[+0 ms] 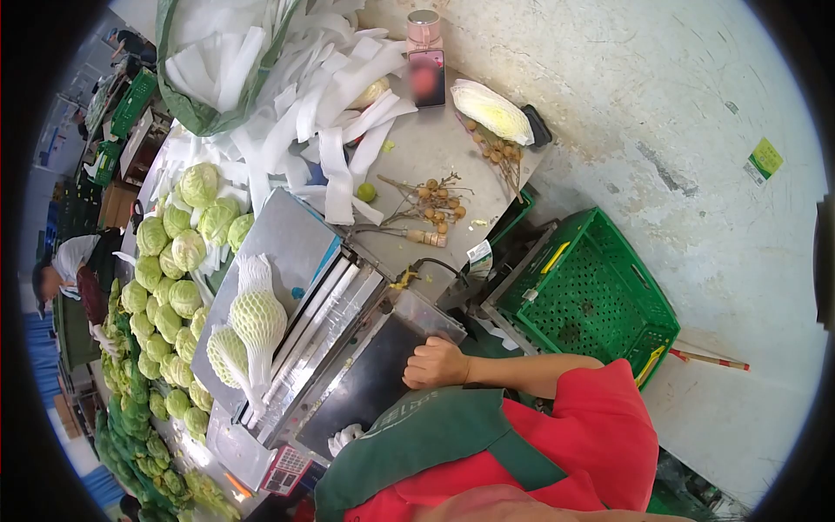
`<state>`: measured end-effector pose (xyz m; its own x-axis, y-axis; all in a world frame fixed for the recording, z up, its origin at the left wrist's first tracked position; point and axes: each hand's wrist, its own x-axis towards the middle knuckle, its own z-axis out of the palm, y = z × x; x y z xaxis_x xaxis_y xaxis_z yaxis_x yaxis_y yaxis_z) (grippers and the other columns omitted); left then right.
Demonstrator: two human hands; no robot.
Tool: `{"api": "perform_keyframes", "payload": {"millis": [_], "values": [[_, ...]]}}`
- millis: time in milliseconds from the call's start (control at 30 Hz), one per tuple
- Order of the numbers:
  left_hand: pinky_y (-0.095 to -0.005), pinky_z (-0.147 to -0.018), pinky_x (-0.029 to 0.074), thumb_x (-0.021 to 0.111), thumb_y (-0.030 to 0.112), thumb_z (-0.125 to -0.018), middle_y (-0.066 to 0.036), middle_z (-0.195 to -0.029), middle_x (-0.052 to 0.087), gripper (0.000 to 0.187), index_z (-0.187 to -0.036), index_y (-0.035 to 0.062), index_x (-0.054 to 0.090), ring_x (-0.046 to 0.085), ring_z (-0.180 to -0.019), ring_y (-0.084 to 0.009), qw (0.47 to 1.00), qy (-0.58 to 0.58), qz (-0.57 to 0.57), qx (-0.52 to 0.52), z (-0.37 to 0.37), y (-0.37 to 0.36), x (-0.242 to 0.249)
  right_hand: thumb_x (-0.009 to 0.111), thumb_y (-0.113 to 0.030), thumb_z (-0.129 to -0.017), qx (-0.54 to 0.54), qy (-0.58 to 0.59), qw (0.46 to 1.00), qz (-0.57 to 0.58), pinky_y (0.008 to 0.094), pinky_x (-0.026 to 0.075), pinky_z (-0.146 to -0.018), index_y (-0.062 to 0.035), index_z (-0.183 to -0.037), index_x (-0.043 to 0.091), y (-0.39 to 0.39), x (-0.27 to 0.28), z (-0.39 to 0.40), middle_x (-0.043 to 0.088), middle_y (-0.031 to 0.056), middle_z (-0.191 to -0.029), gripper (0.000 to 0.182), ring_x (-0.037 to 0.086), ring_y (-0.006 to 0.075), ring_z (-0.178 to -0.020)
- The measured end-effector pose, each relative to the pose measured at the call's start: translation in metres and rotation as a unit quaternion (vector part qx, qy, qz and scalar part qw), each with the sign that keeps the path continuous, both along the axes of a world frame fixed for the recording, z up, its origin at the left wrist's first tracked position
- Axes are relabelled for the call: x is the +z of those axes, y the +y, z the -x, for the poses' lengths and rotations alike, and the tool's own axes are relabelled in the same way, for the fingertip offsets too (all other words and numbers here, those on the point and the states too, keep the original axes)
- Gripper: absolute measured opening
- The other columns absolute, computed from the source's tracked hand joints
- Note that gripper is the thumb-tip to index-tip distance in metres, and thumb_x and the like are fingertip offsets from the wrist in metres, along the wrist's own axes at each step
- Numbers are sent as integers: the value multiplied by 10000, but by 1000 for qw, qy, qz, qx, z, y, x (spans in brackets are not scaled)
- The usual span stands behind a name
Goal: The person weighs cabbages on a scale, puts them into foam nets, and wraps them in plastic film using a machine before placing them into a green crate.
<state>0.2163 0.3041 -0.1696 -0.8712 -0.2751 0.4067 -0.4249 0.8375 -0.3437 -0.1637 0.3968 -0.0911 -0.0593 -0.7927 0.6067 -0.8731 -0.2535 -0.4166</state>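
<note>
My right hand (437, 363) is closed in a fist over the dark surface of a wrapping machine (357, 383), and nothing shows in it. My left hand is not to be made out; a small crumpled white thing (345, 439) lies beside my green apron. Left of the machine's rollers, two cabbages in white foam nets (258, 320) (228, 355) rest on a grey metal plate (283, 217). A pile of bare green cabbages (170, 296) spreads beyond them.
White foam nets (335, 96) heap at the top, partly in a green bag (196, 113). A Chinese cabbage (493, 111), phone (427, 78), pink bottle (424, 33) and dried stems (435, 202) lie on the table. A green crate (587, 300) stands right; a co-worker (78, 261) is far left.
</note>
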Motion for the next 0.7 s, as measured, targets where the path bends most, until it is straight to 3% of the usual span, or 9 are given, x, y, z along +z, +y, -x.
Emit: {"api": "perform_keyframes", "payload": {"millis": [367,467,567,700], "values": [[-416,-584,383,612,177,-681,36,-777,592,30,-694,161,590,537,-589,-203,999,-19,-36,-12,6,0,10,669,-223,-741,3,2,1000,-4,278,309,-524,-175,-610,456,0,-1,0,402,-35,-591,254,439,115,-546],[-409,-596,378,607,169,-684,29,-790,587,50,-707,143,571,525,-599,-197,997,74,27,1,-15,-2,-33,670,-227,-742,3,-6,1000,-5,279,310,-525,-176,-612,466,0,-1,-1,404,-35,-589,247,441,116,-547],[-404,-607,372,600,150,-687,17,-809,582,68,-735,128,558,516,-621,-191,1000,16,25,-5,26,3,24,671,-234,-745,7,-5,1000,-4,282,312,-527,-177,-611,473,0,1,0,405,-35,-587,245,441,119,-547],[-390,-593,363,589,126,-691,11,-812,570,78,-752,119,543,501,-631,-183,995,57,80,13,25,3,9,671,-238,-745,3,-2,1000,-3,284,314,-527,-177,-609,470,0,0,-1,407,-33,-589,251,443,120,-550]]}}
